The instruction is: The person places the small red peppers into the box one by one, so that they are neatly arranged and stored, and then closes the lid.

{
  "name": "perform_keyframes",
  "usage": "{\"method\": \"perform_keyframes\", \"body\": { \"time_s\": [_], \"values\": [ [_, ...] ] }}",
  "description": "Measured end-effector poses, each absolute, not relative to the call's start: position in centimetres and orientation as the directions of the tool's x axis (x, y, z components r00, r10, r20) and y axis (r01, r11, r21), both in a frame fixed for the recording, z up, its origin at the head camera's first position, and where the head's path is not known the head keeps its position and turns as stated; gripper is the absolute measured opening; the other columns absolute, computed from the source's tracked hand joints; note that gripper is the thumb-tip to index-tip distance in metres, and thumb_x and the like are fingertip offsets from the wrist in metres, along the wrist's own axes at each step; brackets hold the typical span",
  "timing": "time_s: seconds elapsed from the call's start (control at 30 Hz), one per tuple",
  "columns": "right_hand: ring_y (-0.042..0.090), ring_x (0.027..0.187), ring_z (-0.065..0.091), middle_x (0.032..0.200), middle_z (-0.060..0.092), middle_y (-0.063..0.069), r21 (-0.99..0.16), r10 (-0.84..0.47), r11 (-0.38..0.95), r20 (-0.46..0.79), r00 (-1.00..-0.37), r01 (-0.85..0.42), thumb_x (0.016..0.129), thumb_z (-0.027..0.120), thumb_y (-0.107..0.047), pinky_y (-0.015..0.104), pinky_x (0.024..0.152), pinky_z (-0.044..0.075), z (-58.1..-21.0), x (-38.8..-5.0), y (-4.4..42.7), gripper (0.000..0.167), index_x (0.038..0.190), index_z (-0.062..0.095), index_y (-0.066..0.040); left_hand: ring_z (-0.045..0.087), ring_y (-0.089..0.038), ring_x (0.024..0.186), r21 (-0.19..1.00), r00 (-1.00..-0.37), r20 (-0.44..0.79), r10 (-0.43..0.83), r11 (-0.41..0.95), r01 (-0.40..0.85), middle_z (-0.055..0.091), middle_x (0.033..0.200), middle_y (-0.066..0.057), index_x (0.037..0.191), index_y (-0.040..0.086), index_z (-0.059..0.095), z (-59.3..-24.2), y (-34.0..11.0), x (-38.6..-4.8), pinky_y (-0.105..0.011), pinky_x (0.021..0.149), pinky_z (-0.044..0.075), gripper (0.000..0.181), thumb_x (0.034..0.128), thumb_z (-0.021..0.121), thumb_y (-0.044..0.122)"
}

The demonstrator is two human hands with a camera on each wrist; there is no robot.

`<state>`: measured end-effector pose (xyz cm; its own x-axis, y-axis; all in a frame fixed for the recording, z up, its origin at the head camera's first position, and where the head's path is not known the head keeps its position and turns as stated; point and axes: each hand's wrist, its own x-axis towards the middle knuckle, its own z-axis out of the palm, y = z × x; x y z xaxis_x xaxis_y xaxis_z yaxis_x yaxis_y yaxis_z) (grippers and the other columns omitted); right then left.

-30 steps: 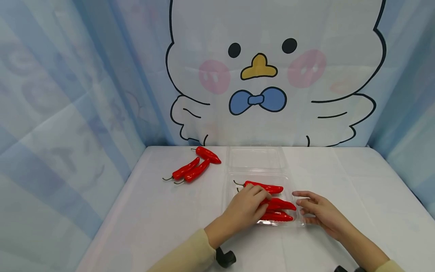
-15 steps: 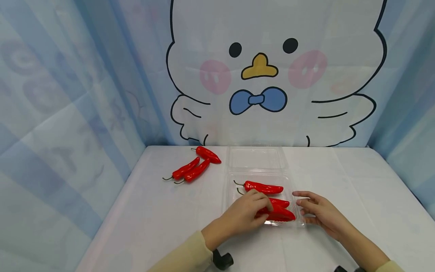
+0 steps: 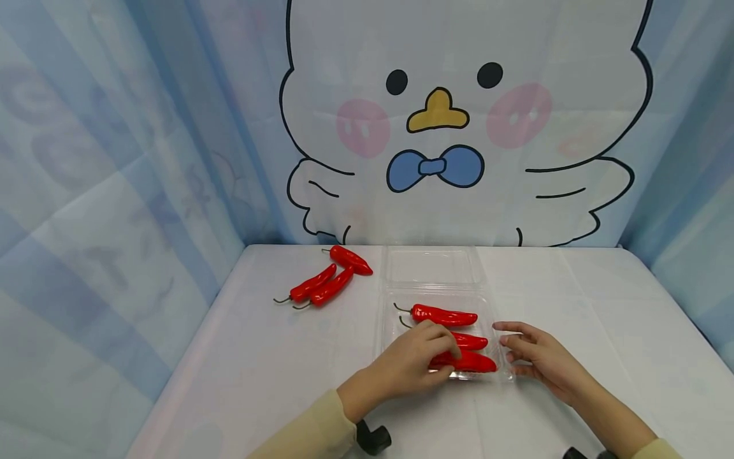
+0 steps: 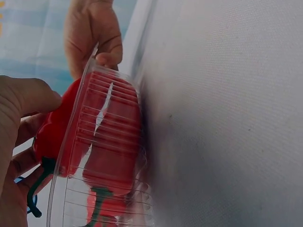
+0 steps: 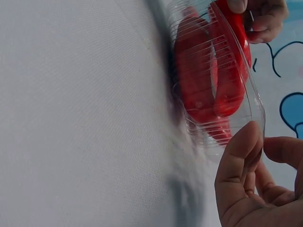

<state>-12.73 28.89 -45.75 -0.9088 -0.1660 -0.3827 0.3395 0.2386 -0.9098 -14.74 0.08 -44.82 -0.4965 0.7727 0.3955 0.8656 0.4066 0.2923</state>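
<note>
On the left of my white tabletop (image 3: 229,363), three red peppers (image 3: 332,288) lie close together. Next comes my left hand (image 3: 410,358), reaching over the clear box (image 3: 393,339), its fingers clamped on a long pepper (image 3: 476,362) at the near side of the box. Behind that one, inside, lie a middle pepper (image 3: 471,342) and a far pepper (image 3: 444,315); the lid (image 3: 432,266) lies open beyond. Rightmost, my right hand (image 3: 541,358) pinches the box's edge between thumb and fingers.
</note>
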Motion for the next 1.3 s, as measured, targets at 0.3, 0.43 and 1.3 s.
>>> {"method": "perform_keyframes", "body": {
  "time_s": [0.3, 0.43, 1.3],
  "values": [
    [0.015, 0.089, 0.059, 0.119, 0.054, 0.007, -0.896, -0.15, 0.269, -0.402, -0.903, 0.354, 0.108, 0.055, -0.031, 0.027, 0.074, 0.058, -45.7, -12.9, 28.8, 0.059, 0.155, 0.036, -0.001, 0.057, -0.006, 0.106, 0.291, -0.506, 0.405, 0.761, 0.417, 0.861, 0.067, 0.111, 0.009, 0.104, 0.021, 0.07, -44.8, 0.0, -14.7, -0.011, 0.096, 0.044, 0.011, 0.0932, 0.075, 0.021],
    [0.016, 0.088, 0.059, 0.119, 0.054, 0.008, -0.893, -0.141, 0.272, -0.405, -0.903, 0.358, 0.108, 0.055, -0.031, 0.027, 0.074, 0.058, -45.7, -13.0, 28.7, 0.06, 0.155, 0.036, -0.001, 0.057, -0.006, 0.107, 0.307, -0.531, 0.404, 0.745, 0.436, 0.846, 0.067, 0.111, 0.009, 0.104, 0.022, 0.07, -44.4, -0.1, -14.6, -0.011, 0.097, 0.045, 0.011, 0.0934, 0.075, 0.022],
    [0.014, 0.087, 0.059, 0.116, 0.055, 0.005, -0.895, -0.148, 0.252, -0.411, -0.9, 0.367, 0.108, 0.054, -0.028, 0.026, 0.073, 0.058, -45.7, -12.9, 28.7, 0.059, 0.155, 0.035, 0.001, 0.061, -0.01, 0.107, 0.394, -0.719, 0.387, 0.577, 0.602, 0.695, 0.069, 0.113, 0.005, 0.109, 0.017, 0.07, -42.5, -3.8, -16.9, -0.02, 0.095, 0.054, 0.019, 0.0917, 0.077, 0.017]
  ]
}}
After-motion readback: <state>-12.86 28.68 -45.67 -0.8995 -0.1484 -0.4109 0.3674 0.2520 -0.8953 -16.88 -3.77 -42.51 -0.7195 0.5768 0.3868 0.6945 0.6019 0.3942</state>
